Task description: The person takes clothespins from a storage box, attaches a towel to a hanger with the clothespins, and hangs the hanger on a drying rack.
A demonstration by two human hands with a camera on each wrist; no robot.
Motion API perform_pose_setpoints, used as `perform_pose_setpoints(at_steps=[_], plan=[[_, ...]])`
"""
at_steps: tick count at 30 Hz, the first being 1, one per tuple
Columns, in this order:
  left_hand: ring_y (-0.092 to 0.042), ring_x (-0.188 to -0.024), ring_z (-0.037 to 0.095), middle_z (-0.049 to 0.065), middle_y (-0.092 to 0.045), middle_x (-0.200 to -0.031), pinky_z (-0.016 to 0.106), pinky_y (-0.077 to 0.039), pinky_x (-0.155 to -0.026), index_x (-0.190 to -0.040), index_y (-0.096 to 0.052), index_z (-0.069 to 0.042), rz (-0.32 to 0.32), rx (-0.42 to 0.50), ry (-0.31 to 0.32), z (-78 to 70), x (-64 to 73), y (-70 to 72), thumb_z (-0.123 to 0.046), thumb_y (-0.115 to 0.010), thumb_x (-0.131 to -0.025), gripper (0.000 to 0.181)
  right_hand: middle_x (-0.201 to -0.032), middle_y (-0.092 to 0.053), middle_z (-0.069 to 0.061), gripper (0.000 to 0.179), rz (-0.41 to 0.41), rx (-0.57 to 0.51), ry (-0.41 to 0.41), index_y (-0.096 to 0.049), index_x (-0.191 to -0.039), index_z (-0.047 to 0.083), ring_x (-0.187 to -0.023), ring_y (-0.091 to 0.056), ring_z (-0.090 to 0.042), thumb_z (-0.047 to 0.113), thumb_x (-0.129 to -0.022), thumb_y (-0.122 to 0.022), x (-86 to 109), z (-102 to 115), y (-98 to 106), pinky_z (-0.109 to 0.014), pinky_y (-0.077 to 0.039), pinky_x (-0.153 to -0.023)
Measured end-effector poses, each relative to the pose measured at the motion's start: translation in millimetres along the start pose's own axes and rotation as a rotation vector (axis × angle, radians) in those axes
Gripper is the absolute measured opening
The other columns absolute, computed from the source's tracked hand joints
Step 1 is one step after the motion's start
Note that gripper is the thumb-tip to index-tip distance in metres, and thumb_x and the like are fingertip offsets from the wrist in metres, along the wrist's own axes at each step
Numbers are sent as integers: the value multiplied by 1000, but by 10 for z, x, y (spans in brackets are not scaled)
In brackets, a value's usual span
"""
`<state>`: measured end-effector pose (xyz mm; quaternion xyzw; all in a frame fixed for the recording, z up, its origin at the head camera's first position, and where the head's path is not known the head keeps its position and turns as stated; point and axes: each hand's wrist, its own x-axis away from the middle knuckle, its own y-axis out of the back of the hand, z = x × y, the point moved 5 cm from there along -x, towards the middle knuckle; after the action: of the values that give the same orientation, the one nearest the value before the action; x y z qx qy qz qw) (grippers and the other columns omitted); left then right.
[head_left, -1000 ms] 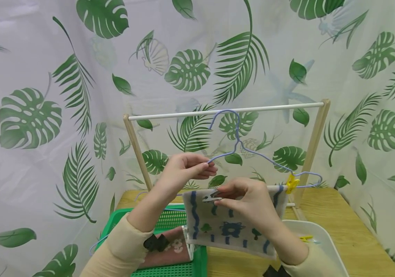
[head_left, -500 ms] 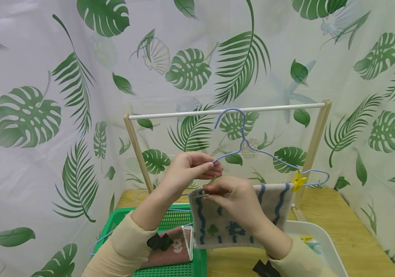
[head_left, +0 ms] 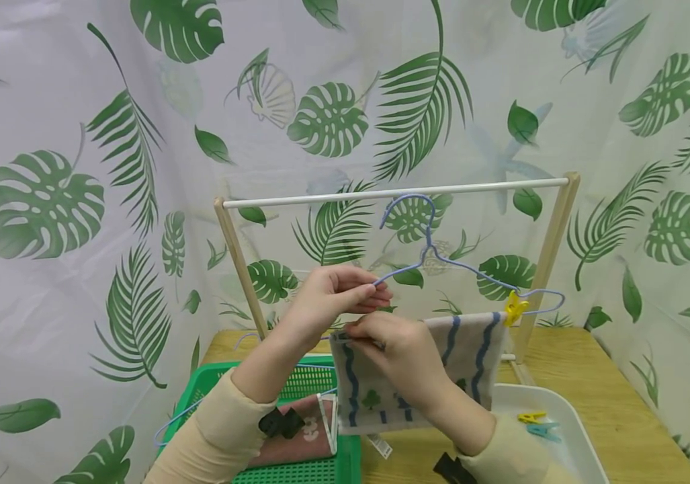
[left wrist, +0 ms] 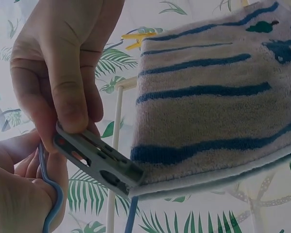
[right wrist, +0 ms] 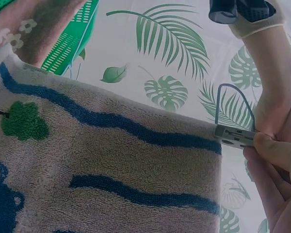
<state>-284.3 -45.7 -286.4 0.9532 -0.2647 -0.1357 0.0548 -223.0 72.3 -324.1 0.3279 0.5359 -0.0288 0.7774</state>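
Observation:
My left hand point(head_left: 338, 296) pinches the left arm of a blue-purple wire hanger point(head_left: 428, 232), its hook standing up. A white and blue patterned towel point(head_left: 471, 349) hangs along the hanger's lower bar. The towel's right corner is held by a yellow clothespin point(head_left: 515, 308). Thumb and fingers of my right hand point(head_left: 402, 349) pinch the handles of a grey clothespin point(left wrist: 99, 160) at the towel's left corner. In the right wrist view that grey clothespin point(right wrist: 235, 136) has its nose over the corner, close beside the hanger's wire loop point(right wrist: 235, 87).
A drying rack with a white rod point(head_left: 320, 199) stands behind the hands. At left, a green basket point(head_left: 353, 464) holds a pink cloth point(head_left: 296, 437) and another hanger. A white tray point(head_left: 571, 410) at right holds yellow point(head_left: 531, 417) and blue point(head_left: 543, 431) clothespins.
My right hand has moved left, bringing the grey clothespin from in front of the towel to its left corner. The hanger and towel shifted slightly; my left hand keeps its pinch.

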Motion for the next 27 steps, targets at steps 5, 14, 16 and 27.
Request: perform_pose_setpoints(at_steps=[5, 14, 16, 27], plan=[[-81, -101, 23, 26, -77, -118, 39, -66, -93, -123, -70, 12, 5, -26, 16, 9, -8, -19, -1, -62, -106, 24, -86, -79, 0, 22, -30, 73, 69, -79, -88, 8, -77, -76, -14, -3, -74, -91, -7, 59, -38, -23, -61, -67], [-81, -104, 22, 26, -77, -120, 38, -66, -94, -125, -70, 11, 1, -14, 55, 30, -6, -28, -1, -62, -105, 24, -84, -76, 2, 23, -42, 189, 147, -76, -90, 10, -73, -74, -11, 2, -74, -92, -17, 125, -122, -21, -59, -61], [-81, -103, 21, 27, -76, -121, 38, -66, -95, -126, -69, 12, -2, 0, 57, 23, 4, -16, -1, -61, -106, 25, -84, -75, 2, 23, -36, 217, 163, -76, -91, 10, -71, -72, -10, 2, -75, -91, -17, 146, -141, -20, -57, -59], [-81, -104, 24, 27, -76, -121, 41, -65, -96, -125, -70, 11, -10, 17, 55, -5, -1, -49, 0, -63, -105, 24, -80, -72, 1, 23, -5, 341, 164, -76, -91, 9, -62, -66, -9, 2, -77, -93, -11, 154, -197, -18, -50, -50]])
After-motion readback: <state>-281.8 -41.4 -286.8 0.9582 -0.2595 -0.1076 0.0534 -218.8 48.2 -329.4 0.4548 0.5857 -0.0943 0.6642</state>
